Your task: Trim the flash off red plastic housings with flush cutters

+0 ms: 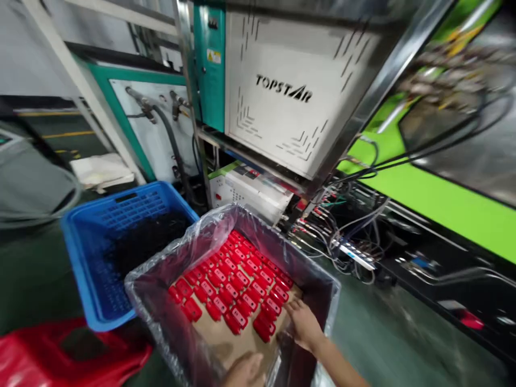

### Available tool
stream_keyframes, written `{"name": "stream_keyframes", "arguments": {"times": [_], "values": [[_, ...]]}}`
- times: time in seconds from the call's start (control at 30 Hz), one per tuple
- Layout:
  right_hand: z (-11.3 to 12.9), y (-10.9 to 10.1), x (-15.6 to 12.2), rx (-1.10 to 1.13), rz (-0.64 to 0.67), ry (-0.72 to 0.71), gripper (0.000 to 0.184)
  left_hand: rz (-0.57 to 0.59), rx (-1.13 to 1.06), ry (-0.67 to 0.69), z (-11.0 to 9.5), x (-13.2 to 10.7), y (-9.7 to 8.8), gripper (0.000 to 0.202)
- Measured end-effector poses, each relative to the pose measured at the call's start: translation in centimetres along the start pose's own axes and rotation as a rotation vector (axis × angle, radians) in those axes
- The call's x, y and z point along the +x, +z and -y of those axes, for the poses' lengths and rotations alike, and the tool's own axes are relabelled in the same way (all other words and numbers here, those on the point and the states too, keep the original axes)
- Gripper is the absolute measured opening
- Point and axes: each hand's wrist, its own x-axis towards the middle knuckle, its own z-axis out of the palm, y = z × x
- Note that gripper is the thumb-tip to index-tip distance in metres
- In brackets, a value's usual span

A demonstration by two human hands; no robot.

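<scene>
Rows of red plastic parts (242, 278), each with a small dark hole and a pale mark, lie on a brown cardboard sheet (220, 346). They sit inside a deep box (318, 269) lined with clear plastic film. My right hand (303, 325) reaches in at the right wall, its fingers bent loosely and apart beside the endmost red parts; no held thing shows. At the bottom edge of the view my left hand (244, 371) hovers over the bare cardboard, slightly blurred, fingers stretched out and holding nothing visible.
A blue plastic crate (94, 312) with a dark tangled mass (145, 242) stands left of the box. A red plastic stool-like object (32, 357) is at lower left. Behind rises a metal-framed TOPSTAR cabinet (278, 129); cables and hoses (322, 231) lie beside a green machine (463, 209).
</scene>
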Motion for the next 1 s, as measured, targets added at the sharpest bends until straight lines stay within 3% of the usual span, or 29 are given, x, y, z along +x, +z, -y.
{"name": "stream_keyframes", "arguments": {"times": [0.07, 0.17, 0.3, 0.47, 0.67, 0.8, 0.9, 1.0], "values": [[-1.9, 2.4, 5.7, -0.098, 0.079, -0.108, 0.065, -0.077, 0.124, -0.092, -0.5, 5.6, 3.0, 0.058], [-4.2, 6.6, 12.5, -0.209, 0.196, -0.324, 0.062, -0.179, 0.193, -0.199, 0.5, 12.9, 7.1, 0.070], [-6.9, 11.4, 17.3, -0.326, 0.289, -0.595, 0.062, -0.315, 0.170, -0.321, 3.6, 18.7, 11.0, 0.081], [-9.3, 14.7, 18.2, -0.447, 0.272, -0.737, 0.063, -0.351, 0.166, -0.309, 7.1, 20.4, 14.4, 0.070], [-11.2, 17.3, 18.3, -0.476, 0.159, -0.771, 0.061, -0.439, 0.217, -0.166, 8.7, 22.2, 16.3, 0.093], [-12.4, 19.3, 18.0, -0.422, 0.127, -0.754, 0.060, -0.466, 0.167, -0.160, 9.3, 24.3, 17.3, 0.056], [-13.0, 19.8, 17.2, -0.339, 0.133, -0.724, 0.071, -0.480, 0.097, -0.167, 9.5, 24.6, 17.9, 0.050], [-12.9, 19.2, 16.1, -0.237, 0.131, -0.663, 0.091, -0.511, 0.005, -0.211, 9.2, 23.6, 18.2, 0.062]]}}
